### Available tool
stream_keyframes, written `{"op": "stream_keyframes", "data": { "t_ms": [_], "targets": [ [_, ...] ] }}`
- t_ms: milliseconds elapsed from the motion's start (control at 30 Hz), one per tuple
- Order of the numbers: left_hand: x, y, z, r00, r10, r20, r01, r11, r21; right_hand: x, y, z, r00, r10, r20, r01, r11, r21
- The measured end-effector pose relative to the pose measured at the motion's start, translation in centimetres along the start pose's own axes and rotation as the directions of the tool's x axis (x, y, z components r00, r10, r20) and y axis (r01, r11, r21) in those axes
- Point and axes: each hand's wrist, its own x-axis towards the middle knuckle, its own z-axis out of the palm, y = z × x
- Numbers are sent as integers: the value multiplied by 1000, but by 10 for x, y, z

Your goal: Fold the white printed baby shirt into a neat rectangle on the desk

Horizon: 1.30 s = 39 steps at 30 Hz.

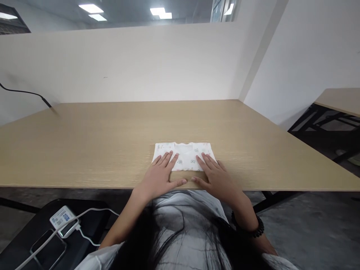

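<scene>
A white folded cloth (pixel 185 153) with small printed figures lies flat on the wooden table (pixel 112 142), close to its front edge. It looks like a small folded garment, with a shallow dip along its far edge. My left hand (pixel 159 174) rests on the cloth's left part, fingers spread and pointing away from me. On the right part lies my right hand (pixel 216 178), also flat with its fingers apart. Both thumbs point inward over bare tabletop, just below the cloth's near edge. The cloth under my fingers is hidden.
A white wall (pixel 152 63) closes off the table's far side. At the back left a black cable (pixel 25 92) hangs over the tabletop. A black chair (pixel 92 210) at lower left bears a white power bank (pixel 62 219) with a white cord. Another table (pixel 340 99) stands far right.
</scene>
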Motion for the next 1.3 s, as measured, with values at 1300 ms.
{"op": "stream_keyframes", "data": {
  "t_ms": [1300],
  "targets": [
    [-90, -32, -41, 853, 327, -407, -522, 498, -693, -80, 37, -65, 936, -348, 52, 213, 678, 703]
  ]
}}
